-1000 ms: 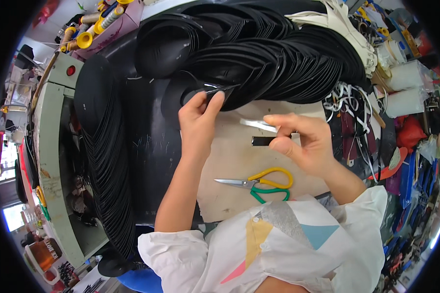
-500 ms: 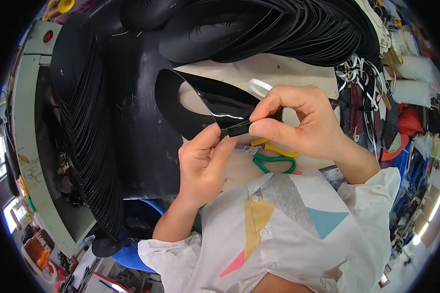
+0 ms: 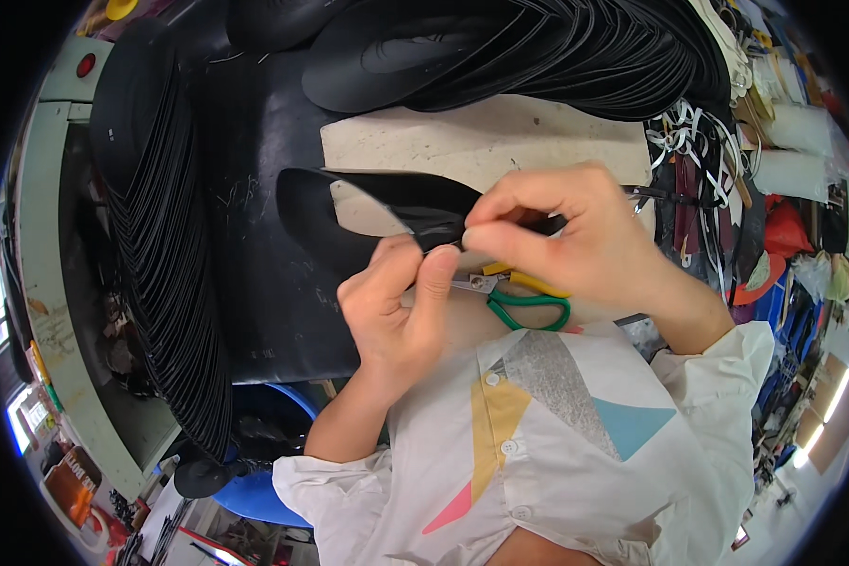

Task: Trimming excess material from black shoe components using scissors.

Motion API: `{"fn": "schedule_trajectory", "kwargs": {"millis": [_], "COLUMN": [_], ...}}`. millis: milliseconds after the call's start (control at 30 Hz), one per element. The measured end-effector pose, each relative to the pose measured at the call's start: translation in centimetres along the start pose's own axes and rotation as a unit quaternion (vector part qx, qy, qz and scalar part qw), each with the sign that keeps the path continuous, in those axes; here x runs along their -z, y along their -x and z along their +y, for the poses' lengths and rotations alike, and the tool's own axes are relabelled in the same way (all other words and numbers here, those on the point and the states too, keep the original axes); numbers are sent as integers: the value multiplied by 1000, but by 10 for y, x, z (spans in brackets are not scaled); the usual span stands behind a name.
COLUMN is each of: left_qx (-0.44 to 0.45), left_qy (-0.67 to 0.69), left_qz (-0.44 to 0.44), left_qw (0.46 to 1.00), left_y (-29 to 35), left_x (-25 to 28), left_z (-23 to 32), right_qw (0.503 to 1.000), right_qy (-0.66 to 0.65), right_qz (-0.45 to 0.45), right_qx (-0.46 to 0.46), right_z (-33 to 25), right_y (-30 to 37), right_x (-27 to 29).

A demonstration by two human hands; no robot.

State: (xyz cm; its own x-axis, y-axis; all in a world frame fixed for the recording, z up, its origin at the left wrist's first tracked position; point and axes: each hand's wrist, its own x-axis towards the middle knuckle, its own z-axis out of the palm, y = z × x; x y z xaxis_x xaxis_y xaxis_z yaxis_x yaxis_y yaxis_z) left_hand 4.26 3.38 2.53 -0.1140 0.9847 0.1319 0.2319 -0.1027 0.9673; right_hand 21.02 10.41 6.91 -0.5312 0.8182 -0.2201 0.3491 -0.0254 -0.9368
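In front of me both hands hold a curved black leather-like piece (image 3: 302,209), which looks like a shoe upper with a large opening. It is folded over, and its glossier face shows near my fingers. My left hand (image 3: 394,302) pinches the near edge between thumb and fingers. Just to its right, the thumb and forefinger of my right hand (image 3: 580,231) press together on the piece's right end; the very edge between them is hidden. Scissors (image 3: 537,285) with one yellow and one green handle lie below the hands, partly covered.
A pale board (image 3: 537,132) lies on the black work surface (image 3: 273,311). Fanned stacks of similar black pieces stand at the left (image 3: 165,283) and the back (image 3: 575,57). White strips (image 3: 688,132) tangle at the right. A blue bin (image 3: 255,500) stands at the lower left.
The piece has shifted slightly left and down, folding flatter. My right fingers have moved a little left, closer to the left thumb. A white loop behind the right hand is no longer visible.
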Motion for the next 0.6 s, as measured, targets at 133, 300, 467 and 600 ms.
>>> {"fn": "schedule_trajectory", "kwargs": {"millis": [133, 300, 467, 600], "left_qx": [27, 36, 34, 44], "left_qy": [-25, 60, 87, 106], "left_qz": [44, 44, 58, 67], "left_qw": [998, 997, 994, 991], "left_y": [6, 9, 15, 18], "left_x": [17, 14, 18, 17], "left_z": [-7, -8, -20, -21], "right_qw": [973, 936, 894, 886], "right_qy": [139, 224, 260, 248], "right_qz": [146, 92, 77, 101], "right_qx": [109, 256, 357, 378], "right_z": [1, 15, 14, 6], "right_y": [-3, -4, 10, 12], "right_x": [23, 16, -1, -3]}}
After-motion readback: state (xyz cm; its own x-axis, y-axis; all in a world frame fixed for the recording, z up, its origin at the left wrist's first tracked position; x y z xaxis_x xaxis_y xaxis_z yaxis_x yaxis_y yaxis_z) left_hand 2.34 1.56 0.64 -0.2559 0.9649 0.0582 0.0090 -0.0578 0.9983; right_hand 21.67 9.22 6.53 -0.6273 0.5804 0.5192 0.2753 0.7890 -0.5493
